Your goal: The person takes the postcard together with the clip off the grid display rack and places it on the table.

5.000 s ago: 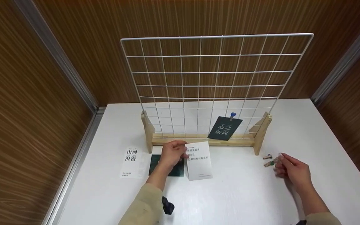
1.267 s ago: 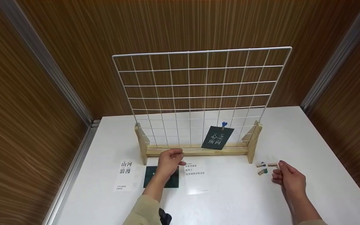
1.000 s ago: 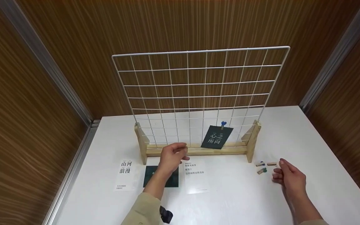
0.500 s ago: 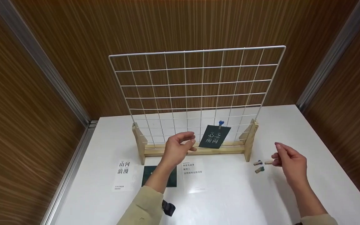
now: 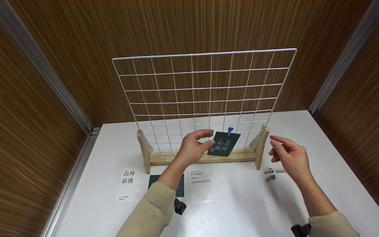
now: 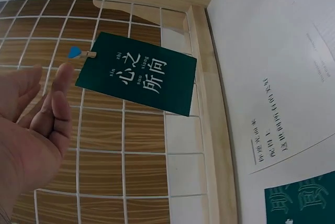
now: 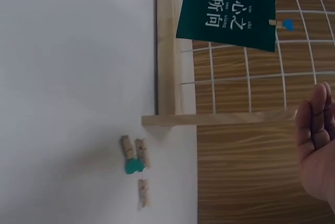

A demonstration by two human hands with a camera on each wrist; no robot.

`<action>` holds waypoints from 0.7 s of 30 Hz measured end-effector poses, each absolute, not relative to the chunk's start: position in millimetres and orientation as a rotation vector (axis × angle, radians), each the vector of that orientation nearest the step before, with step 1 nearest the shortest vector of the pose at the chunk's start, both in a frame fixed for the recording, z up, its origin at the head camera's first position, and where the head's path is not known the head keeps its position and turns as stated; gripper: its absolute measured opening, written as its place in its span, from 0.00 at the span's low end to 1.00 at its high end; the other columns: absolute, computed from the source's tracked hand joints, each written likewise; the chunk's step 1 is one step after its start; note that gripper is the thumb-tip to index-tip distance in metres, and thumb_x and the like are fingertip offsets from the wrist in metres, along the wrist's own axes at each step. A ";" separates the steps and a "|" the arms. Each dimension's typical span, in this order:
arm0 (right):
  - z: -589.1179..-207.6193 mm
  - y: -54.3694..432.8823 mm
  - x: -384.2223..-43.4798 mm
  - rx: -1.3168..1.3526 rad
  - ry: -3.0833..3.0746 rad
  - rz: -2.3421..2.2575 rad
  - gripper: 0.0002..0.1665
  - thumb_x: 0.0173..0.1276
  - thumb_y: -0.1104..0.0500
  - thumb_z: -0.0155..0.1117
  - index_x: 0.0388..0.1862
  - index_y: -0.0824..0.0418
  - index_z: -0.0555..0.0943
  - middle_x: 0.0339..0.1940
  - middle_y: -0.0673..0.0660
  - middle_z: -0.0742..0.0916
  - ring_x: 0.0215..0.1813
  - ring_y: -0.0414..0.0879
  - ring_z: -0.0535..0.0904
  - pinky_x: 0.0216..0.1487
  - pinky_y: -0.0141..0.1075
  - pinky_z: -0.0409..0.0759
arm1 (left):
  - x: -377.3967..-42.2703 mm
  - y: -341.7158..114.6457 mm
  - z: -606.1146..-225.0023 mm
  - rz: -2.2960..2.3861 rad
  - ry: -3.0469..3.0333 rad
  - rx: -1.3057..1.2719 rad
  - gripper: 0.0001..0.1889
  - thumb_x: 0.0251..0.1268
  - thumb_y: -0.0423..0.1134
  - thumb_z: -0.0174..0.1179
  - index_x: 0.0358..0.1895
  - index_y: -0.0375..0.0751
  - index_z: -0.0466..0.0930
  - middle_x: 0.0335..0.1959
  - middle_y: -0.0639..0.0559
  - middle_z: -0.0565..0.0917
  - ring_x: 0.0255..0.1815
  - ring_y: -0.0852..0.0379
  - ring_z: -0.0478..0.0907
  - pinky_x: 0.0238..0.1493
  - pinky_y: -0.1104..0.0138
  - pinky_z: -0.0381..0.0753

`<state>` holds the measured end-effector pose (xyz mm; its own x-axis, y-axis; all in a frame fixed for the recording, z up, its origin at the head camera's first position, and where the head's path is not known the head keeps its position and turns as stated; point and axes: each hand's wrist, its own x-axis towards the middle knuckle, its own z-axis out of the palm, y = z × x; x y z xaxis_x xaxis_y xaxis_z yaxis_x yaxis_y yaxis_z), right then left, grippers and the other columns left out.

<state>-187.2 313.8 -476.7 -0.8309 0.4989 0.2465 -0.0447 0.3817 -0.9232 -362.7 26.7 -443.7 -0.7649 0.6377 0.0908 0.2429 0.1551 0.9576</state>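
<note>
A dark green card [image 5: 225, 144] with white characters hangs tilted on the white wire grid [image 5: 209, 88]. A clothespin with a blue heart [image 5: 230, 130] grips its upper edge. Beside the card, my left hand [image 5: 194, 146] is raised in front of the grid. Its fingers are loosely bent, and nothing is seen between them in the left wrist view. My right hand [image 5: 290, 156] hovers near the stand's right wooden foot [image 5: 261, 148], fingers relaxed and holding nothing. Below it, several small clothespins [image 7: 128, 148] lie on the white table, one with a green heart.
On the table before the stand lie a white card [image 5: 128, 186] at left, a dark green card [image 5: 180, 186] partly behind my left forearm, and another white card [image 5: 202, 189]. Wood-grain panels [image 5: 28, 131] stand at the back and sides.
My left hand has let go of the right-hand white card, which lies flat now, and has risen toward the hanging card. My right hand has left a clothespin by the others and lifted leftward.
</note>
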 end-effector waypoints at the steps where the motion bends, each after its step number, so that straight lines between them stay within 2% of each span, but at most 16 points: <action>1: -474.0 311.6 -190.0 -0.373 -2.161 1.455 0.22 0.83 0.53 0.63 0.66 0.66 0.83 0.33 0.61 0.88 0.28 0.44 0.86 0.37 0.33 0.88 | -363.6 28.3 -442.6 1.613 2.107 0.865 0.22 0.75 0.32 0.66 0.70 0.44 0.81 0.67 0.46 0.83 0.39 0.50 0.90 0.48 0.62 0.88; 4: -466.8 305.4 -198.6 -0.321 -2.190 1.434 0.20 0.82 0.56 0.64 0.65 0.66 0.84 0.32 0.63 0.87 0.26 0.43 0.84 0.34 0.33 0.87 | -367.3 32.9 -439.9 1.536 2.122 0.916 0.25 0.75 0.34 0.67 0.72 0.46 0.79 0.70 0.48 0.81 0.40 0.52 0.90 0.50 0.62 0.88; 7: -459.4 300.2 -206.1 -0.275 -2.225 1.426 0.19 0.82 0.57 0.64 0.65 0.64 0.85 0.33 0.64 0.87 0.28 0.42 0.84 0.34 0.32 0.87 | -371.3 37.1 -439.0 1.478 2.150 0.948 0.26 0.75 0.36 0.68 0.74 0.47 0.78 0.71 0.49 0.80 0.39 0.56 0.89 0.48 0.65 0.87; 13: -447.7 294.0 -221.3 -0.245 -2.356 1.400 0.21 0.82 0.54 0.64 0.67 0.61 0.84 0.36 0.63 0.87 0.33 0.46 0.84 0.37 0.31 0.87 | -373.5 44.6 -436.8 1.349 2.216 1.006 0.29 0.75 0.37 0.68 0.76 0.47 0.74 0.75 0.49 0.76 0.42 0.52 0.90 0.43 0.66 0.86; 18: -441.6 288.7 -235.0 -0.225 -2.458 1.348 0.22 0.82 0.53 0.65 0.68 0.59 0.83 0.34 0.59 0.88 0.33 0.52 0.85 0.37 0.32 0.87 | -374.4 51.2 -436.5 1.247 2.273 1.057 0.31 0.76 0.39 0.68 0.79 0.47 0.71 0.72 0.46 0.78 0.36 0.55 0.87 0.39 0.67 0.84; 21: -439.6 284.0 -242.5 -0.194 -2.500 1.298 0.21 0.82 0.54 0.65 0.68 0.59 0.83 0.33 0.58 0.88 0.32 0.54 0.85 0.37 0.35 0.88 | -375.8 54.9 -437.6 1.198 2.319 1.071 0.31 0.76 0.40 0.68 0.79 0.47 0.71 0.71 0.45 0.79 0.35 0.59 0.84 0.43 0.66 0.84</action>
<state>-242.5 284.0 -439.6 -0.9406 0.2624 0.2152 -0.0251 0.5784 -0.8153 -375.8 54.9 -437.6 -0.6683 0.7418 0.0552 0.4744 0.3678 0.7998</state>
